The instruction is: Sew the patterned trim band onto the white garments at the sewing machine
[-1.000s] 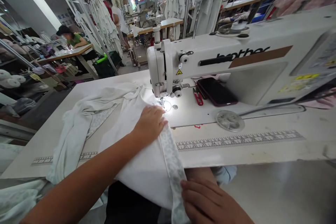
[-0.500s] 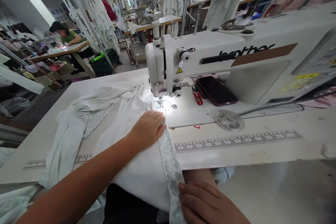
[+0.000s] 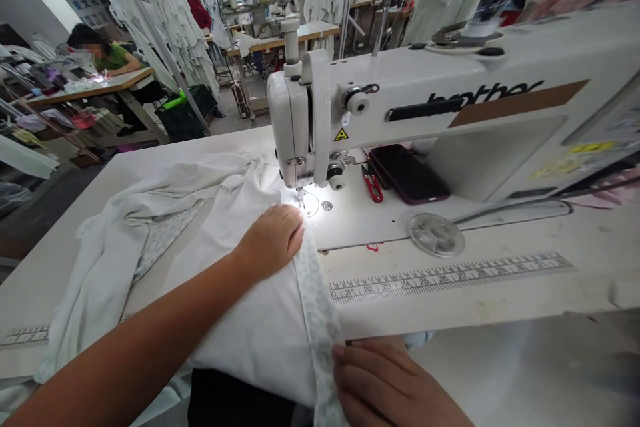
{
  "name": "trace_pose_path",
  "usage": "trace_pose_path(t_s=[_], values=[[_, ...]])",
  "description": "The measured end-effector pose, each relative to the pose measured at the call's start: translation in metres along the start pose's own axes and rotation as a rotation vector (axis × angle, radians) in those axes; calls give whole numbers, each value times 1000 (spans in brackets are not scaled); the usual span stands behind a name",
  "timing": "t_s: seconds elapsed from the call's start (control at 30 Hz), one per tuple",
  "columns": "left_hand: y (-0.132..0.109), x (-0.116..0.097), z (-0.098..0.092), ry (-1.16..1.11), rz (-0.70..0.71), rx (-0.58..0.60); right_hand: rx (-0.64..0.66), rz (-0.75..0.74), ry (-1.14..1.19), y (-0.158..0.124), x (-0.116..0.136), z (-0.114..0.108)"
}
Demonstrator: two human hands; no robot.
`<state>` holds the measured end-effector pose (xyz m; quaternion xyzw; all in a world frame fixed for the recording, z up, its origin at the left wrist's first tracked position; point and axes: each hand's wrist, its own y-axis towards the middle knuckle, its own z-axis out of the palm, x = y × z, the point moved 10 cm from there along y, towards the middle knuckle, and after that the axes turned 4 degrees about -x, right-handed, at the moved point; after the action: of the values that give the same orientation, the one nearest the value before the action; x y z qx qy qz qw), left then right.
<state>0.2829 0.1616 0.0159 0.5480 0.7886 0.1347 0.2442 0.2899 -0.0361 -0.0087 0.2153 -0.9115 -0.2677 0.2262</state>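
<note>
A white cloth garment (image 3: 250, 327) lies in folds across the sewing table (image 3: 450, 307), with a mottled grey-white band (image 3: 315, 320) along its edge. My left hand (image 3: 270, 240) presses flat on the cloth just behind the needle (image 3: 301, 197) of a Brother sewing machine (image 3: 320, 107). The presser foot is partly hidden behind the cloth and the machine head. Lower down, my right hand (image 3: 375, 383) pinches the band near the table's front edge. Red thread snips (image 3: 373, 185) and a dark phone (image 3: 407, 173) lie to the right of the needle, out of reach of both fingertips.
A ruler scale (image 3: 450, 278) runs along the table top, and a clear round disc (image 3: 435, 235) lies above it. Beyond the table's far side, a co-worker (image 3: 105, 57) bends over another table. Racks of hanging pale garments (image 3: 170, 20) fill the background.
The view has turned, so the machine sits further left in the frame. Both hands stay on the cloth, and the cloth has shifted only slightly.
</note>
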Motion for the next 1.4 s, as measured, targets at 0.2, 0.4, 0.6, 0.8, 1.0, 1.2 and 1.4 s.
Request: trace_pose_path(t_s=[0.2,0.4,0.6,0.8,1.0,1.2,1.4], values=[[4,7,-1,31,-20,24,-154,211,-44,1,-20,-6],[-21,-30,-2,12,-93,107,-190,80,-35,17,1,-8],[-51,-54,10,109,-4,226,-251,92,0,21,-1,-12],[-55,-61,4,216,65,140,-299,114,2,25,-2,-22],[-57,-81,-2,241,167,48,-286,146,-49,22,-7,-28],[-53,-82,-4,215,179,35,-124,-65,-128,11,4,-11],[-44,-69,-6,178,184,30,-39,-54,-88,21,-9,-11]])
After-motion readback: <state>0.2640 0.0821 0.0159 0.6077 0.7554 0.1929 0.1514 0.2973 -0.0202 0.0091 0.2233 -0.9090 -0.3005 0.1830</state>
